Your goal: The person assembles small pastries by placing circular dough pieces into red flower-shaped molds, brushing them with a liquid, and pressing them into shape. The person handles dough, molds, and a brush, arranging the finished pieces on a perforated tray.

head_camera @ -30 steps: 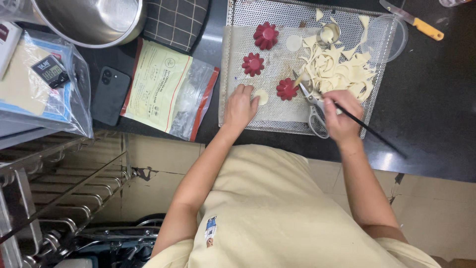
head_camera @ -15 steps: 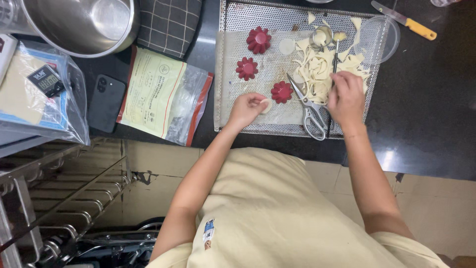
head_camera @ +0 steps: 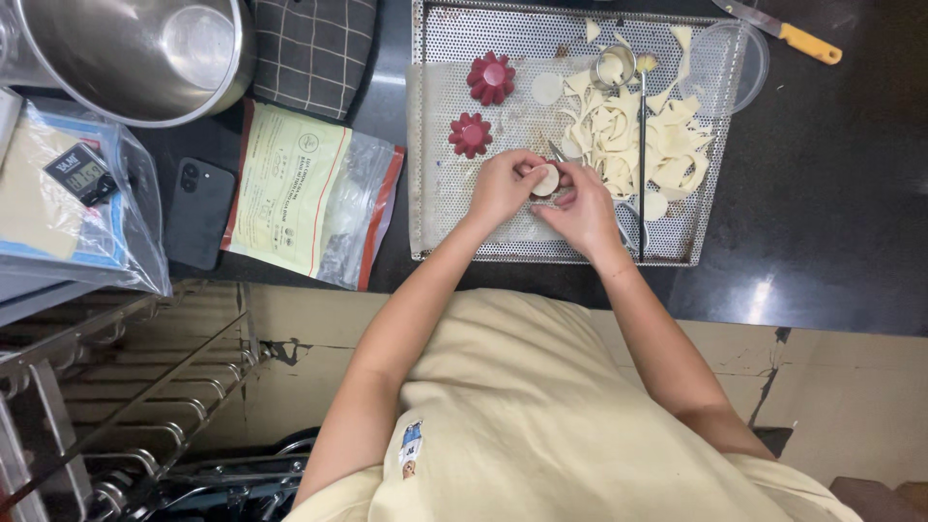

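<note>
Now pressing a small round pale dough disc point(head_camera: 546, 180) between left hand point(head_camera: 502, 186) and right hand point(head_camera: 583, 205), fingers pinched on it, just below two red fluted silicone moulds point(head_camera: 480, 104); next, probably careful seating into one.

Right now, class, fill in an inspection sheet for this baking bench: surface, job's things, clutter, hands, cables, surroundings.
Surface: dark counter, glossy, with a perforated tray on it.
Job's things: a dough round held between both hands; two red moulds and; dough scraps; a ring cutter.
Clutter: steel bowl, checked cloth, phone, plastic bag, timer, yellow-handled knife.
Hands: left hand and right hand meet over the tray, both on the round.
Cables: nothing seen.
Surroundings: wire rack below the counter; scuffed counter front.
</note>
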{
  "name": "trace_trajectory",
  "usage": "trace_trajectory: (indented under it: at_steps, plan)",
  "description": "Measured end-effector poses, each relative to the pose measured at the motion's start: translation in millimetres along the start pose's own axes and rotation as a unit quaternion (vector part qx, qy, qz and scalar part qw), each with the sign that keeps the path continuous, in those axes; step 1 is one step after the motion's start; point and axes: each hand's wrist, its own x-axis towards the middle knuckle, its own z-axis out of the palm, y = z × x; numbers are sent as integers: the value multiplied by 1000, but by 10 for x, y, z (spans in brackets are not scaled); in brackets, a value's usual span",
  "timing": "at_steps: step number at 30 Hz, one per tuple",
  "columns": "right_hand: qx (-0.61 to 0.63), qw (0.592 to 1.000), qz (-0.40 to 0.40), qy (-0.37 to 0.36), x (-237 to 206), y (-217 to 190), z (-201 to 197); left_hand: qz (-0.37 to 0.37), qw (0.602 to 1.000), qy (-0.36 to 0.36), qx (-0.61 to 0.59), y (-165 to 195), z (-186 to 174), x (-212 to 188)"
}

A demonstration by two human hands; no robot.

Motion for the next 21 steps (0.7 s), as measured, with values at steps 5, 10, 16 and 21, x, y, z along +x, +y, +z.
trace_trajectory:
  at_steps: [5, 10, 16, 21]
  plan:
    - [-72, 996, -13, 60, 29, -163, 91, 24, 999, 20, 40, 75, 19, -30]
    - [-154, 980, -66, 105, 60, -157, 182, 50, 993, 57, 90, 25, 28, -99]
    - [-152, 985, -63, 55, 55, -149, 268, -7, 988, 51, 149, -37, -135, -197]
    - [-116, 982, -146, 36, 60, -320, 201, -83, 991, -73, 76, -38, -338, -229]
